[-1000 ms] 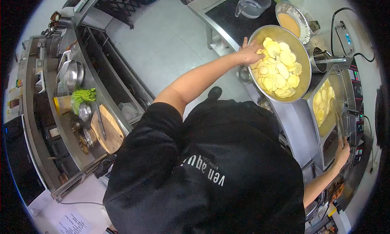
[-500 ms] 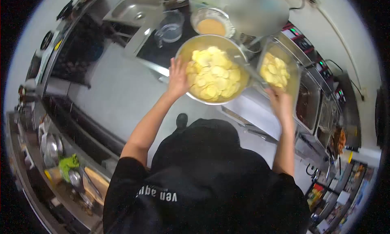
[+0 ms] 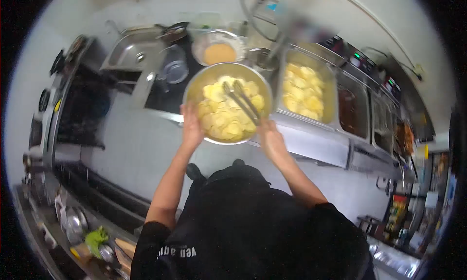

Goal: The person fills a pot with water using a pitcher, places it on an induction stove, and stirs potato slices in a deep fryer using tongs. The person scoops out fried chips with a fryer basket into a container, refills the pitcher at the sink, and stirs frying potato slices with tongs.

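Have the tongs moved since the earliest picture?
Yes: the tongs have moved left, from the metal vat to the steel bowl, judged against that vat.

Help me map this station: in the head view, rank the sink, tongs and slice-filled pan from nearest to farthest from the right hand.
1. Tongs, held in the right hand.
2. Slice-filled pan, ahead and to the hand's right.
3. Sink, well off to the left.

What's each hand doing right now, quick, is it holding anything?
Left hand: against the edge of the metal bowl; whether it grips can't be told.
Right hand: closed on the metal tongs, tips among the yellow slices.
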Demonstrator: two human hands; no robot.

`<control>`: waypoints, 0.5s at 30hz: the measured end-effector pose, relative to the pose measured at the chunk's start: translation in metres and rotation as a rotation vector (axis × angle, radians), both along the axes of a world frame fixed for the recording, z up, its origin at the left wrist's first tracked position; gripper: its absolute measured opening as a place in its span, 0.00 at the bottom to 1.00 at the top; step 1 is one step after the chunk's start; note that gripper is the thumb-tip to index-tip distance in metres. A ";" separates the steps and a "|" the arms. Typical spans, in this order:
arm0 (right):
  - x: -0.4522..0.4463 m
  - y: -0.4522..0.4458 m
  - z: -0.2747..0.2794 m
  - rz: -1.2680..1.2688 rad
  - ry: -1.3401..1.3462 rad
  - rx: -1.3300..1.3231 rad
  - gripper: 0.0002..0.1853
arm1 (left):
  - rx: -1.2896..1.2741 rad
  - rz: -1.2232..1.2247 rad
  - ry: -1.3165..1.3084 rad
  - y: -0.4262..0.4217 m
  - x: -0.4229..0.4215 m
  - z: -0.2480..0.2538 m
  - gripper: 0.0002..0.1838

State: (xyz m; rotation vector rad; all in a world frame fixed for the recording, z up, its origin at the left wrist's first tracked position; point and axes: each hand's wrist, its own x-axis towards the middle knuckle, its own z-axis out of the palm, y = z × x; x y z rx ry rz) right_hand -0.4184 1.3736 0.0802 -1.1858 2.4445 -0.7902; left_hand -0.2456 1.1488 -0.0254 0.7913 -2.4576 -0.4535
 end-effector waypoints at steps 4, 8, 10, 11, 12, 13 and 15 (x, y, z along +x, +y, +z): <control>0.018 -0.025 -0.004 -0.107 -0.073 0.001 0.21 | 0.000 -0.066 0.149 -0.005 0.008 0.001 0.30; 0.025 -0.027 -0.035 -0.030 0.236 0.094 0.19 | 0.277 -0.221 0.067 -0.009 0.051 0.006 0.34; 0.042 -0.042 -0.021 0.062 0.376 0.321 0.18 | 0.410 -0.284 0.060 -0.018 0.089 0.021 0.33; 0.054 -0.052 -0.006 0.006 0.436 0.414 0.18 | 0.425 -0.317 0.040 -0.022 0.109 0.028 0.33; 0.066 -0.064 0.006 -0.055 0.495 0.507 0.17 | 0.440 -0.353 0.020 -0.028 0.129 0.030 0.32; 0.075 -0.080 0.010 -0.052 0.505 0.500 0.17 | 0.433 -0.348 0.028 -0.036 0.149 0.026 0.32; 0.093 -0.116 0.015 0.057 0.589 0.219 0.19 | 0.406 -0.203 0.048 -0.054 0.191 0.016 0.31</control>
